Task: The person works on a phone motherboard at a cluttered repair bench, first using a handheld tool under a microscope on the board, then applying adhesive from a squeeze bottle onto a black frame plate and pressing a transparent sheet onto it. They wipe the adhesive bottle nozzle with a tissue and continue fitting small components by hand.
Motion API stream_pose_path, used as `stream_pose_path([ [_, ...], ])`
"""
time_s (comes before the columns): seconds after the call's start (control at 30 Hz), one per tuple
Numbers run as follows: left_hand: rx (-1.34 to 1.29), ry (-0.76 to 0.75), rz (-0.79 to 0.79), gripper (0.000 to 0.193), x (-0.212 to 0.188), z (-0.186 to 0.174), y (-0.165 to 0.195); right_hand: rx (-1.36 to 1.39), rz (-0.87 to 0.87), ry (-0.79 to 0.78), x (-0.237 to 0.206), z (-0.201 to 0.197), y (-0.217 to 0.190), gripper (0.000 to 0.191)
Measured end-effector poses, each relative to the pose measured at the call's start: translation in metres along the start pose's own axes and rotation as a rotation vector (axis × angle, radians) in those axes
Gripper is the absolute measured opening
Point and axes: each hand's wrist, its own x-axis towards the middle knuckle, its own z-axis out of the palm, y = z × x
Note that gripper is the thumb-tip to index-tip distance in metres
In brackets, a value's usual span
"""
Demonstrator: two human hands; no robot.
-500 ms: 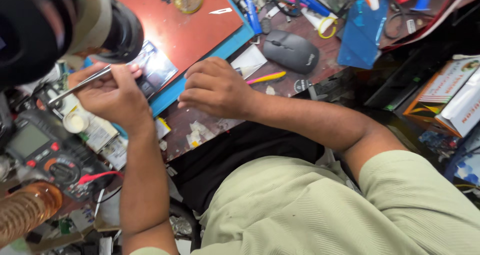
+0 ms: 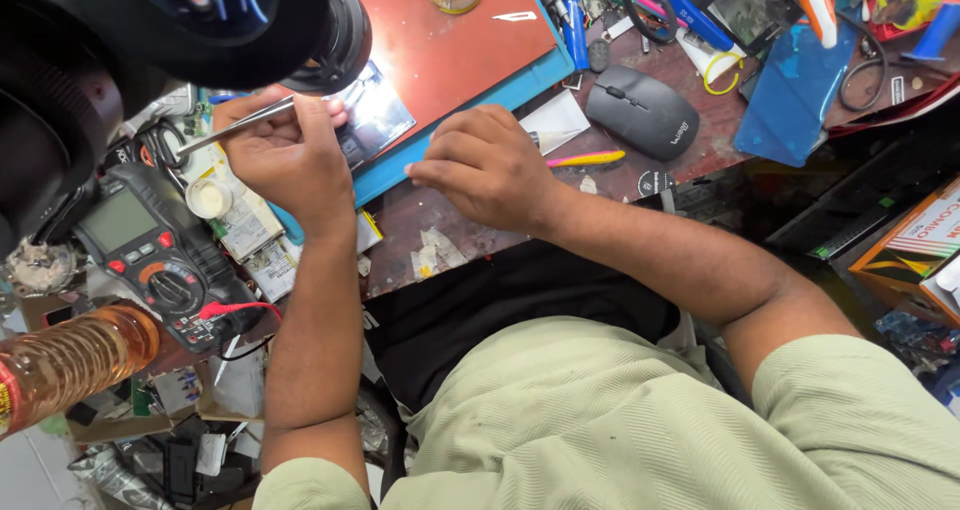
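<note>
Left hand keeps its grip pinched on the tweezers over the phone board under the microscope — unchanged. Right hand, grip empty, stays curled on the counter; orange-and-white boxes sit far right.

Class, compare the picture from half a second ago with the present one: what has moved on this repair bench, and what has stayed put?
Very little changed. The left hand still grips the metal tweezers beside the shiny flat device under the microscope. The right hand still rests at the blue mat edge, fingers perhaps slightly shifted. The grey mouse and multimeter stayed put.
</note>
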Motion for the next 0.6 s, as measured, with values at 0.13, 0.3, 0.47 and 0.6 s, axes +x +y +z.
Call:
stream_pose_path([
  [0.13,-0.006,-0.009,0.011,0.026,-0.0006,-0.0007,0.0027,0.028,-0.023,-0.001,0.0011,-0.0011,-0.0016,0.014],
  [0.3,-0.009,-0.015,0.001,0.025,-0.0019,-0.0007,0.0051,0.034,0.005,-0.007,0.001,-0.0032,-0.0029,0.014],
  [0.47,-0.024,-0.01,0.006,0.026,-0.0024,-0.0005,0.004,0.001,-0.039,0.025,0.0,-0.0016,-0.0023,0.017],
  [0.6,-0.062,0.015,0.016,0.027,-0.0041,0.003,-0.0007,0.033,-0.045,0.003,-0.0005,-0.0028,-0.002,0.028],
])
